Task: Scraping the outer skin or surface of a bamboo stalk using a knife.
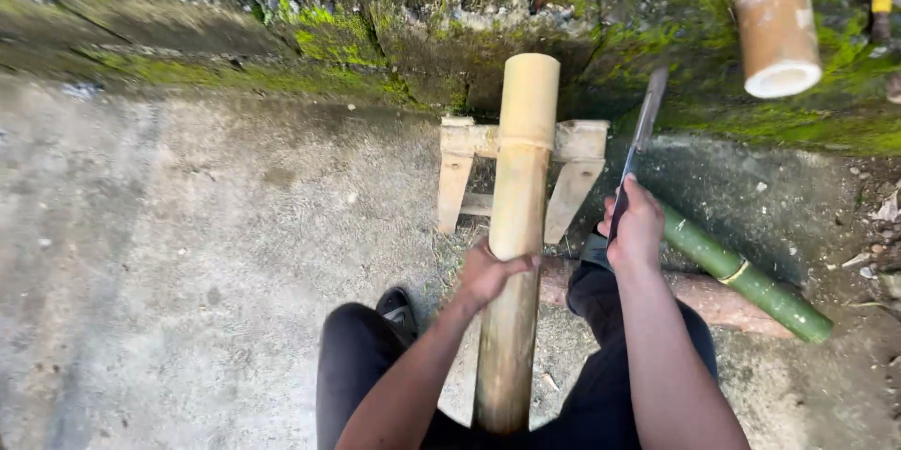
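Gripping the pale bamboo pole [518, 225] that rests on a small wooden stand [577, 145], the left hand [488, 272] wraps its middle; the right hand [636, 225] holds a long knife [641, 126] beside it, above a green bamboo piece [751, 281].

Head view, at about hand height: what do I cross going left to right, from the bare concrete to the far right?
Concrete floor → left hand gripping the tan bamboo pole → right hand holding the long knife → green bamboo piece lying on the ground.
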